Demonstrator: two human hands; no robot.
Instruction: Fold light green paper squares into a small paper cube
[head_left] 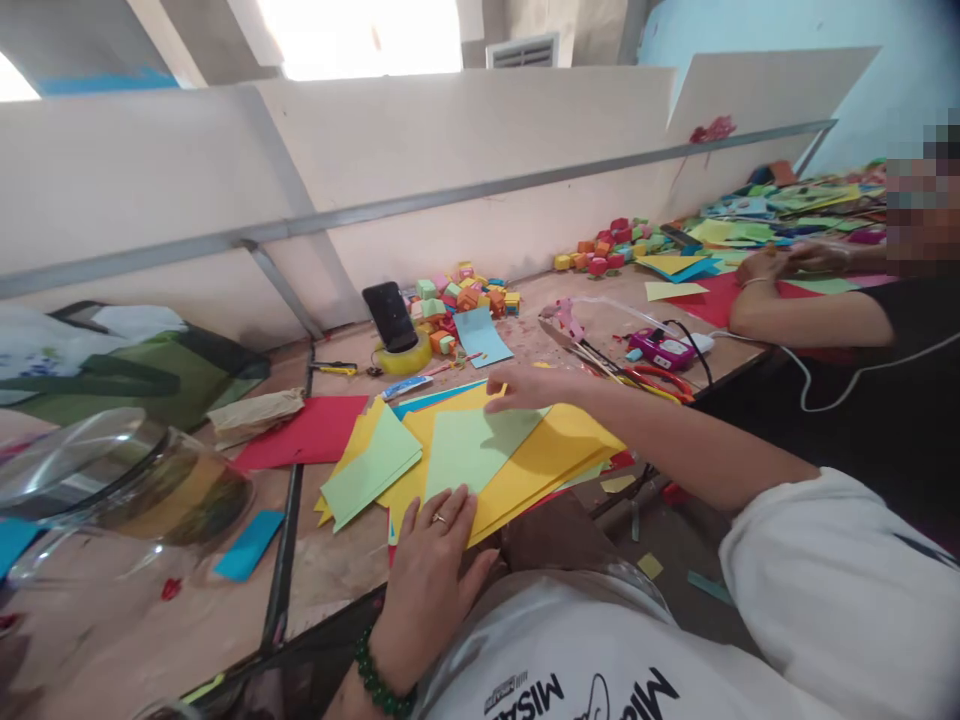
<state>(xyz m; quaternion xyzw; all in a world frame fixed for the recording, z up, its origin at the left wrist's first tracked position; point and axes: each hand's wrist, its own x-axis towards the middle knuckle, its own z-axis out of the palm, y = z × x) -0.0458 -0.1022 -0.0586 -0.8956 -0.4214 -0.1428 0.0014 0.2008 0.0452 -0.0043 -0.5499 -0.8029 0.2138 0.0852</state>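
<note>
A light green sheet of paper [457, 445] lies on a stack of yellow paper [555, 455] at the near table edge. My left hand [435, 570], with a ring and a green bead bracelet, rests open on the sheet's lower edge, fingers stretched out. At the sheet's top edge is my right hand [525, 388], its fingers curled and closed on the paper; the fingertips are partly hidden. Left of them, more light green pieces [375, 468] lie over yellow paper. Blue and red sheets peek out from under the stack.
Behind the paper stand a phone [390, 315] on a tape roll [405, 355], a cutter knife [334, 368] and folded paper blocks [465, 292]. A glass pot [172, 490] is at left. Right are a pink glue gun [566, 320], scissors [660, 380] and another person's hands [780, 262].
</note>
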